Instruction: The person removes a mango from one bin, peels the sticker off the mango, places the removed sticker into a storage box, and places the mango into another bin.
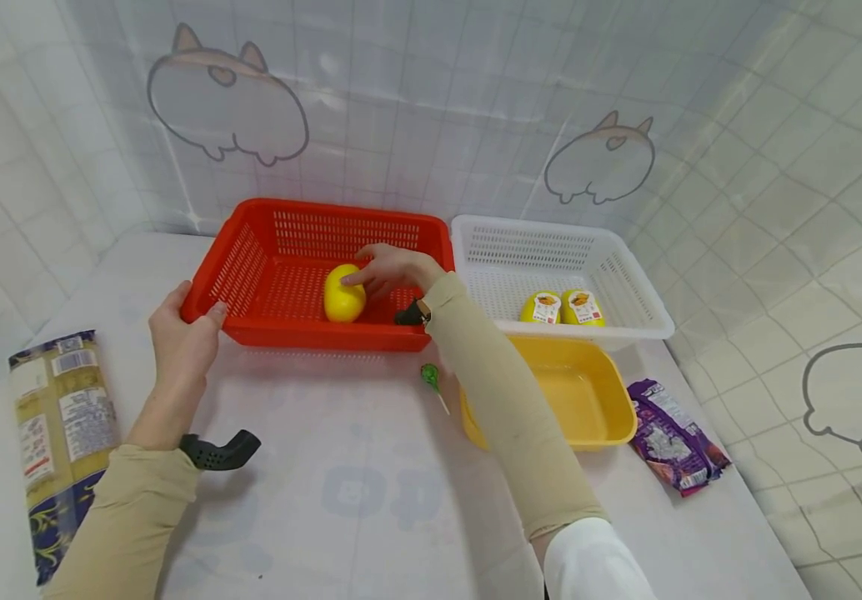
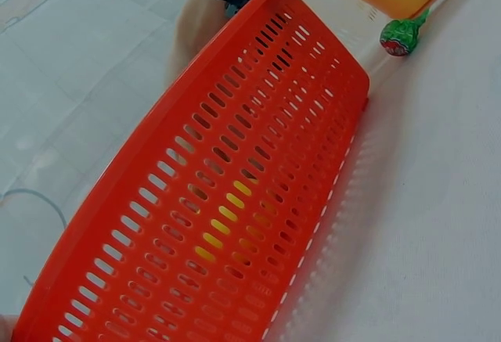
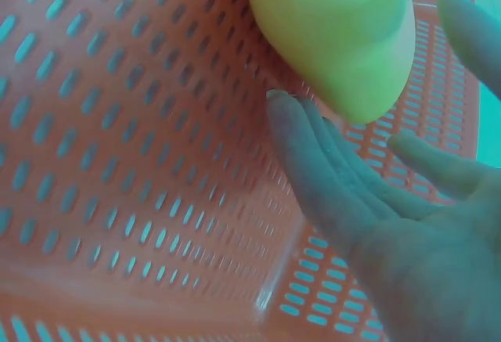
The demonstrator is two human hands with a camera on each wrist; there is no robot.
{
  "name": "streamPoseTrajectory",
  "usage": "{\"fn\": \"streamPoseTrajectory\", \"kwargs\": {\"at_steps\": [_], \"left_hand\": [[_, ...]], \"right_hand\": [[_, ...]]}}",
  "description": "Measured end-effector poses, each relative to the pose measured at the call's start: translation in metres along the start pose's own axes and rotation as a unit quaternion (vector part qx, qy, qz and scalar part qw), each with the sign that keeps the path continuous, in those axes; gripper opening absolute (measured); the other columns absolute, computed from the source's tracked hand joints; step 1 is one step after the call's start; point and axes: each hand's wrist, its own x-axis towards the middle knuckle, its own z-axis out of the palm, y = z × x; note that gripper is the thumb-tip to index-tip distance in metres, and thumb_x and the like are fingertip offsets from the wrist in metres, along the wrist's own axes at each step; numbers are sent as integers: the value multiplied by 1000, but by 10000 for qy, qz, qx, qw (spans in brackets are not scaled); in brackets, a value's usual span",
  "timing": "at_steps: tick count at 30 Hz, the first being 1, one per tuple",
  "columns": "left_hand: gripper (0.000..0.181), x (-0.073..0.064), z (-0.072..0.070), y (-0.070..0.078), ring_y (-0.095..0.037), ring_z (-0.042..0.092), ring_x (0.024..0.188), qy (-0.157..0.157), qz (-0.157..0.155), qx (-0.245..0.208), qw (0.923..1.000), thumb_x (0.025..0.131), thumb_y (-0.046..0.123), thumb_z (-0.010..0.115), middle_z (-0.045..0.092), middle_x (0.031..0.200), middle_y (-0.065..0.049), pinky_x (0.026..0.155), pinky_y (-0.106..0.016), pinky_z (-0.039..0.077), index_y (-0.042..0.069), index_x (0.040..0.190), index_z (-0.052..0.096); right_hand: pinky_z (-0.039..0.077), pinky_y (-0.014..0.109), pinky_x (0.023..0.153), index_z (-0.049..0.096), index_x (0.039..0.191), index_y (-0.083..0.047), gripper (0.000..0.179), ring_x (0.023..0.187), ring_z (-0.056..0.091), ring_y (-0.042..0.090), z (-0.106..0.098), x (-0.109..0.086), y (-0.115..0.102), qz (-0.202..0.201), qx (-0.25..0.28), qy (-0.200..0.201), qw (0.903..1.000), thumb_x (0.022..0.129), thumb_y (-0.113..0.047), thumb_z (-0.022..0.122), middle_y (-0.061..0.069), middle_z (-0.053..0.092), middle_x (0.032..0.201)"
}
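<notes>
My left hand [image 1: 183,346] grips the front left corner of the red basket [image 1: 326,335], its fingers at the rim. Inside that basket, a smooth yellow egg-shaped thing [image 1: 341,304] lies near the front wall. My right hand [image 1: 395,268] reaches in from the right, just beside it. From the right wrist, the fingers [image 3: 313,154] look extended and spread near the rounded end of the yellow thing, without curling round it. Through the basket's slots, the left wrist view shows bits of yellow.
Right of the red basket stands a white basket [image 1: 649,312] holding two labelled yellow packs [image 1: 562,308]. In front are a yellow tub [image 1: 622,417], a green-wrapped lollipop [image 1: 431,377] and a purple packet [image 1: 674,437]. A long golden packet [image 1: 63,408] lies at left.
</notes>
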Motion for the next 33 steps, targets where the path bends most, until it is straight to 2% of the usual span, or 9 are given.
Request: {"fn": "streamPoseTrajectory", "kwargs": {"at_steps": [6, 11, 18, 28, 33], "left_hand": [[67, 0, 0, 1, -26, 30, 148, -21, -8, 24, 10000, 104, 28, 46, 22, 166, -4, 117, -37, 36, 20, 162, 12], [66, 0, -1, 2, -27, 31, 147, 14, 68, 35, 10000, 104, 26, 45, 23, 166, -5, 117, -37, 36, 18, 162, 14], [65, -1, 0, 0, -26, 32, 147, 92, 108, 101, 9998, 105, 26, 45, 25, 165, -5, 116, -37, 37, 17, 162, 14], [65, -1, 1, -1, -26, 32, 147, 69, 80, 44, 9999, 105, 26, 46, 25, 165, -5, 117, -36, 37, 18, 162, 15], [66, 0, 1, 0, -26, 32, 147, 57, 78, 39, 9999, 105, 26, 45, 25, 165, -4, 117, -36, 36, 19, 162, 14]], "right_hand": [[47, 46, 108, 24, 157, -8, 80, 128, 54, 37, -6, -8, -2, -29, -36, 128, 9999, 93, -26, 70, 14, 41, 148], [48, 45, 107, 26, 156, -8, 82, 126, 56, 37, -11, -17, -5, -229, -321, 359, 9986, 92, -28, 72, 12, 40, 148], [47, 43, 108, 26, 156, -8, 84, 129, 53, 37, -13, -32, -15, -451, -702, 498, 9953, 91, -33, 73, 10, 27, 161], [51, 38, 104, 32, 154, -13, 80, 127, 55, 31, -11, -49, -24, -706, -1106, 754, 9885, 90, -37, 73, 8, 31, 160], [51, 36, 103, 32, 154, -15, 79, 119, 59, 23, -7, -60, -27, -792, -1328, 845, 9844, 90, -37, 74, 9, 45, 150]]}}
